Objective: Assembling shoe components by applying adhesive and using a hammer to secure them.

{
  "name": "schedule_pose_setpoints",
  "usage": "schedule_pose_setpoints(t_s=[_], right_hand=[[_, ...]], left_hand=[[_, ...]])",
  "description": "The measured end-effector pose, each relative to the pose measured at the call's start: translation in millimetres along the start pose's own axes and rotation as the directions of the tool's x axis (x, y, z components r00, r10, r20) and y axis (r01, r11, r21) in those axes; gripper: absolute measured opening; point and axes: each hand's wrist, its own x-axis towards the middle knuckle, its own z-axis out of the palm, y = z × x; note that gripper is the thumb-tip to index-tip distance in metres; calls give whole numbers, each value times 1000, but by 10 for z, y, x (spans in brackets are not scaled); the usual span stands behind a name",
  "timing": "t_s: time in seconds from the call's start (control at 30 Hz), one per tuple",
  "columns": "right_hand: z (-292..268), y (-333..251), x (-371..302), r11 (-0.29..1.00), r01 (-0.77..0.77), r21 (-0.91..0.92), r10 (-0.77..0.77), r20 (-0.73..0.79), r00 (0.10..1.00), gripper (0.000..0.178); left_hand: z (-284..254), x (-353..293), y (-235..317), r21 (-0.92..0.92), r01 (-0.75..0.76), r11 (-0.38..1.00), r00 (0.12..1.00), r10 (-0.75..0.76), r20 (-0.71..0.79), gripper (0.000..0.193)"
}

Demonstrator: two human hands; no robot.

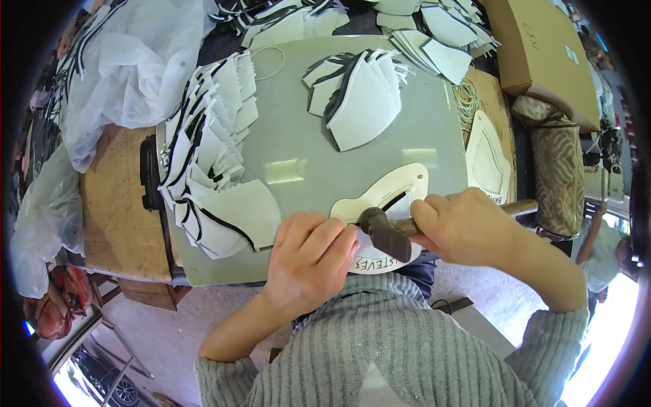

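Note:
My right hand [461, 227] is wrapped round the wooden handle of a hammer [388, 237]. The dark metal head hangs over a cream curved template [363, 201], which lies at the table's near edge and has a dark slot and lettering. Beneath it some white material shows. My left hand [308, 261] is closed, fingertips pinched at the template's left side beside the hammer head. Whatever they hold is hidden. Close to the left hand, a white shaped piece with a black edge strip [237, 210] ends a long overlapping row of such pieces.
Another fanned stack of white pieces [366, 102] sits on the grey-green board [291, 108]. At the right lie a second template [486, 159], coiled cord [466, 102], a patterned cushion-like roll [558, 169] and a cardboard box [542, 61]. Clear plastic bags [135, 68] cover the far left.

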Motion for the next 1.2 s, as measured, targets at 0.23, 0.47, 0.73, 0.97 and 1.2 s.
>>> schedule_pose_setpoints(t_s=[0.23,0.47,0.73,0.97,1.2], right_hand=[[94,-223,5,989,-146,-23,144,-64,987,30],[305,-288,23,977,-149,149,192,-333,923,25],[113,-414,-31,966,-235,109,254,-216,943,31],[171,-340,-9,946,-275,172,308,-209,928,29],[-146,-199,-383,860,-317,401,490,-473,732,19]], left_hand=[[9,-25,28,-40,41,998,998,-43,-47,25],[73,-44,58,-24,57,998,987,-60,-150,29],[69,-73,91,-38,93,995,984,-98,-150,26],[71,-43,89,29,34,999,992,-31,-120,26],[-14,-115,118,219,-53,974,995,33,94,39]])
